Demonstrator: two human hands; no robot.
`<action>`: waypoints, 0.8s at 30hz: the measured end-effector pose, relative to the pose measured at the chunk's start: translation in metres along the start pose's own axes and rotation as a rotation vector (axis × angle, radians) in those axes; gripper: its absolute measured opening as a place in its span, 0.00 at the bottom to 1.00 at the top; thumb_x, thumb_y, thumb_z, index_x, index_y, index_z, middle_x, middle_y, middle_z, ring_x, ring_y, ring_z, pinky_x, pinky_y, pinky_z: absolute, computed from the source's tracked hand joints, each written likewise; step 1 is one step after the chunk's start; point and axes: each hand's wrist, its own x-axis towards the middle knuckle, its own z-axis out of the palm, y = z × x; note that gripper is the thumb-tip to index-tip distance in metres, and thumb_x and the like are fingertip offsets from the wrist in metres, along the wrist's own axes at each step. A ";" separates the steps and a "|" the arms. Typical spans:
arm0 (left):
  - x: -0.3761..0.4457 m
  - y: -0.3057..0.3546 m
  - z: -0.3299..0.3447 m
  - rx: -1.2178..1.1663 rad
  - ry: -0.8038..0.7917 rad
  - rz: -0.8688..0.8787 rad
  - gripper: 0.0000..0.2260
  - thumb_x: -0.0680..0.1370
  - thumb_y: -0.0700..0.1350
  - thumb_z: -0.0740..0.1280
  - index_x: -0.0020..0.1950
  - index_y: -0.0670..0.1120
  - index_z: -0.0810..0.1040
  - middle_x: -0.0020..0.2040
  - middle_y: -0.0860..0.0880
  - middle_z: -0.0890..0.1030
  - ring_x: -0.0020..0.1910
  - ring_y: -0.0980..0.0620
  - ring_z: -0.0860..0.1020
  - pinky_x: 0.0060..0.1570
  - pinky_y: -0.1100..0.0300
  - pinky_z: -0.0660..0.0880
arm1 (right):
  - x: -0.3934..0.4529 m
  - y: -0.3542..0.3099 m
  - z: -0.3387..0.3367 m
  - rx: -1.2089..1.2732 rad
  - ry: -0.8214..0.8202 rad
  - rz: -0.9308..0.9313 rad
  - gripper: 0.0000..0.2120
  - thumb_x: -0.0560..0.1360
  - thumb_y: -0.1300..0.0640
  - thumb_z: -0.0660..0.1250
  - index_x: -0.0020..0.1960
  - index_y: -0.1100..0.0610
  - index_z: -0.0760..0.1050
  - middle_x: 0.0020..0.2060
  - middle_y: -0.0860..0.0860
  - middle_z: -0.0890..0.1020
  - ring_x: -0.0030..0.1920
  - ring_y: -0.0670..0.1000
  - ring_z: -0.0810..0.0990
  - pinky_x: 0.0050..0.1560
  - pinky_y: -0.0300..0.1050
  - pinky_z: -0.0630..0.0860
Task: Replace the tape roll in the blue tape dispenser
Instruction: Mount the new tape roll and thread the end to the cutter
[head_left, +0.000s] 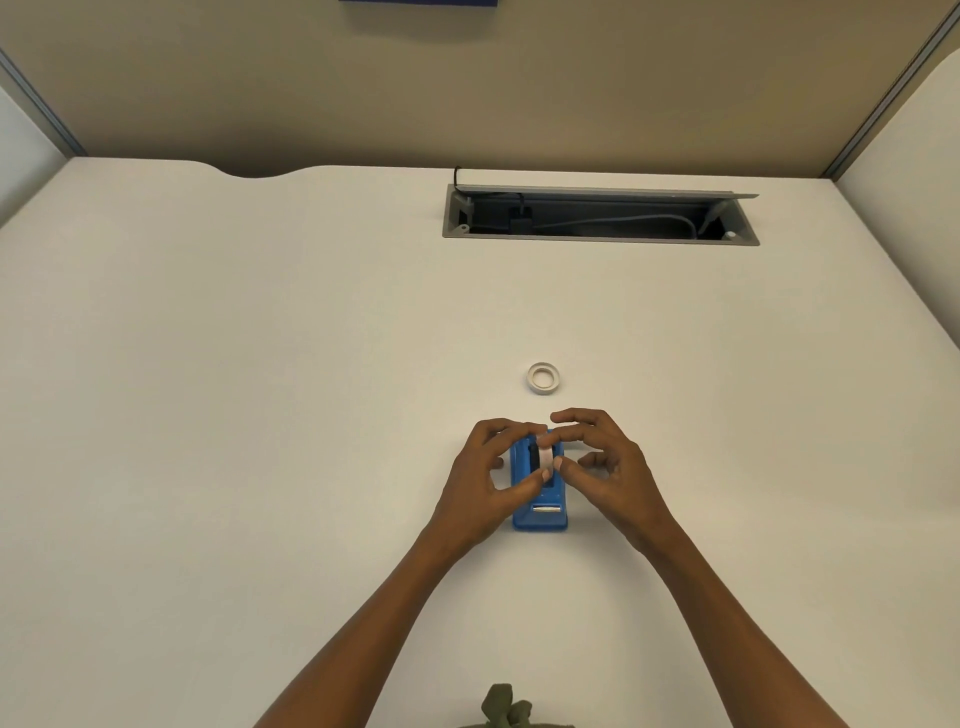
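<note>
Head view: left hand (483, 478) and right hand (605, 467) on tape roll (546, 457) in blue tape dispenser (522, 512).

Open worktop (260, 415) is lying clear at 9 and 3 o'clock, a spare tape ring (544, 378) and cable well (597, 215) sitting at 12.

A blue tape dispenser (538, 512) and, just beyond it, a loose white tape roll (544, 378) are carried by the pale worktop (260, 389).
</note>
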 end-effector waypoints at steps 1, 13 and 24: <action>0.000 0.000 0.000 0.000 0.002 -0.005 0.19 0.72 0.47 0.71 0.61 0.55 0.72 0.59 0.53 0.71 0.58 0.56 0.72 0.51 0.70 0.71 | 0.000 0.000 0.000 0.005 -0.001 -0.004 0.11 0.71 0.63 0.71 0.49 0.49 0.81 0.58 0.47 0.76 0.57 0.47 0.77 0.46 0.35 0.76; -0.001 0.001 0.000 -0.050 0.021 -0.021 0.21 0.72 0.48 0.71 0.63 0.58 0.70 0.59 0.56 0.72 0.58 0.58 0.73 0.51 0.73 0.72 | -0.002 0.002 0.001 -0.025 -0.013 -0.031 0.15 0.71 0.60 0.71 0.54 0.44 0.78 0.56 0.46 0.77 0.57 0.46 0.76 0.42 0.39 0.77; 0.000 -0.010 0.002 0.011 -0.001 0.008 0.23 0.72 0.46 0.71 0.64 0.57 0.70 0.59 0.55 0.71 0.59 0.58 0.72 0.51 0.73 0.71 | 0.005 -0.009 -0.001 0.012 -0.002 0.068 0.13 0.70 0.57 0.73 0.54 0.51 0.80 0.53 0.47 0.80 0.50 0.39 0.78 0.40 0.33 0.75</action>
